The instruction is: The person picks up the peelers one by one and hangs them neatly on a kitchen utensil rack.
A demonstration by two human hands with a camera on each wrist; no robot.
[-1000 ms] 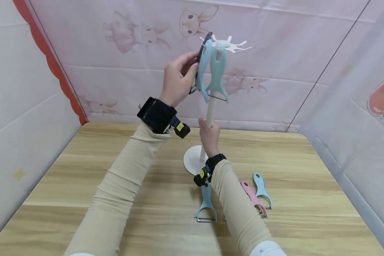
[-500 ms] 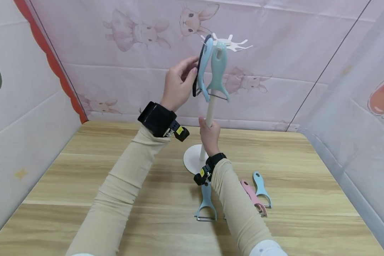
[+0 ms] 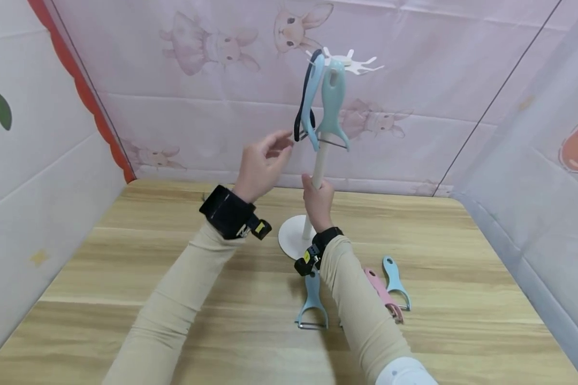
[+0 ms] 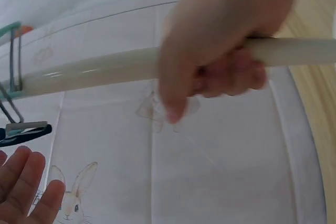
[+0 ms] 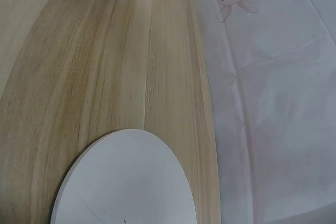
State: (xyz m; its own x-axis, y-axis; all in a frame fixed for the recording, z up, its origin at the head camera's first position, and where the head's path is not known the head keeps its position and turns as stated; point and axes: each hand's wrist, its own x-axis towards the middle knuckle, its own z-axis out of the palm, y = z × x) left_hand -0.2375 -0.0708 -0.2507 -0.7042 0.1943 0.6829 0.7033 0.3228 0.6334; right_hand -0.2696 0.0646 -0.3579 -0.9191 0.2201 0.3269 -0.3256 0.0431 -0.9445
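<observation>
A white rack (image 3: 320, 159) with a ring of hooks on top stands on a round base (image 5: 128, 177). My right hand (image 3: 319, 202) grips its pole, thumb and fingers wrapped round it, also plain in the left wrist view. From the hooks hang a black peeler (image 3: 298, 120), a light blue peeler (image 3: 310, 96) and a mint green peeler (image 3: 333, 99). Just below and left of the black peeler is my left hand (image 3: 264, 166), fingers loosely bent and holding nothing. In the left wrist view its fingertips (image 4: 31, 169) sit apart from the black peeler's head (image 4: 26, 132).
On the wooden table (image 3: 125, 278) lie a blue peeler (image 3: 312, 299) in front of the base, and a pink peeler (image 3: 382, 291) beside another blue peeler (image 3: 393, 278) at the right. A rabbit-printed cloth (image 3: 212, 117) hangs behind the table.
My left hand has let go of the black peeler and moved down and slightly left. The peeler now hangs freely beside the light blue one. My right hand stays on the pole.
</observation>
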